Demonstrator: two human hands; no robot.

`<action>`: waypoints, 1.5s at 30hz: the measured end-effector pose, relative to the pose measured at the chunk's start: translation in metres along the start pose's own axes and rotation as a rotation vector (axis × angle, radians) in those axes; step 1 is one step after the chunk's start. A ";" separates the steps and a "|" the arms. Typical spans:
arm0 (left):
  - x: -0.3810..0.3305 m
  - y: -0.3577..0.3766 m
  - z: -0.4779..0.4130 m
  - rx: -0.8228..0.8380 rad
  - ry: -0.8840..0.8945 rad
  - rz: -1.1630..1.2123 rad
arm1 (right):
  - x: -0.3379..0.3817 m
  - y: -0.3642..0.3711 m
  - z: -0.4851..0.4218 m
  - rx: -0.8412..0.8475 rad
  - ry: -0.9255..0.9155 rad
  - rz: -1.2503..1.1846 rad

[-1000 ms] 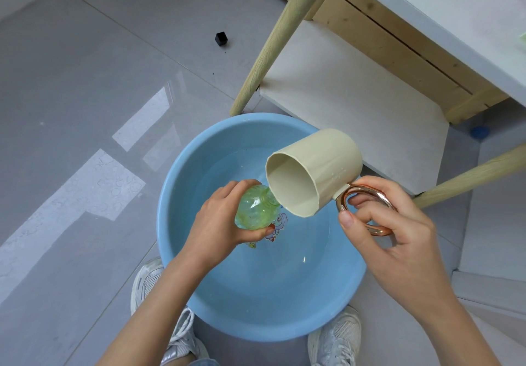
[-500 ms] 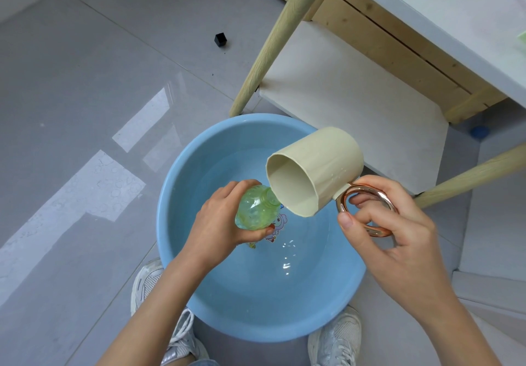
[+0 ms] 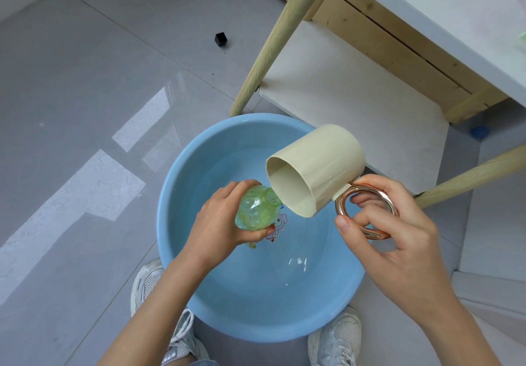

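Observation:
A blue basin (image 3: 176,183) with shallow water stands on the grey floor between my feet. Over it my left hand (image 3: 219,223) grips a small green transparent bottle (image 3: 254,209), its open neck pointing up and right. My right hand (image 3: 387,229) holds a cream mug (image 3: 318,166) by its rose-gold ring handle (image 3: 367,215). The mug is tipped on its side, its mouth facing left and down, the lip just above the bottle's neck. No stream of water shows.
A wooden table stands at the upper right, with a slanted leg (image 3: 281,35) near the basin's far rim, another leg (image 3: 472,178) at the right, and a white lower shelf (image 3: 355,92). A small black cube (image 3: 221,38) lies on the floor. My white sneakers (image 3: 336,340) flank the basin.
The mug has tipped slightly further over the bottle's neck. Ripples on the water in the basin have shifted. Both hands stay almost where they were.

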State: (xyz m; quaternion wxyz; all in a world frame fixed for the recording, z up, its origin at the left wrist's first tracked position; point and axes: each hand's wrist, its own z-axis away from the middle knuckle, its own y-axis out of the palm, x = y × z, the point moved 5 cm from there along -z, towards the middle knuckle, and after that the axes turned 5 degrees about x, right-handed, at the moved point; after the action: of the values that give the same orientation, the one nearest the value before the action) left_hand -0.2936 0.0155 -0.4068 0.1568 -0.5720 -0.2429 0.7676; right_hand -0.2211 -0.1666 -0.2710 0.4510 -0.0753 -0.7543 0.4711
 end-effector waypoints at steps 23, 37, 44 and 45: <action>0.002 0.002 0.001 -0.010 0.012 -0.016 | 0.008 0.001 0.006 -0.004 -0.169 0.145; 0.009 0.005 0.003 -0.009 0.002 0.068 | -0.017 0.006 0.006 -0.057 0.150 -0.263; 0.013 0.003 0.003 -0.052 0.002 0.189 | -0.055 0.015 0.007 -0.080 0.599 -0.618; 0.014 0.002 0.003 -0.058 -0.007 0.219 | -0.061 0.019 0.008 -0.072 0.660 -0.686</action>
State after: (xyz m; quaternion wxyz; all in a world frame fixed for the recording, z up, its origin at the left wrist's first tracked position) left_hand -0.3003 0.0204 -0.4185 0.0546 -0.5967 -0.2016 0.7748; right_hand -0.1976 -0.1943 -0.3241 0.7931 0.0166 -0.5679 0.2196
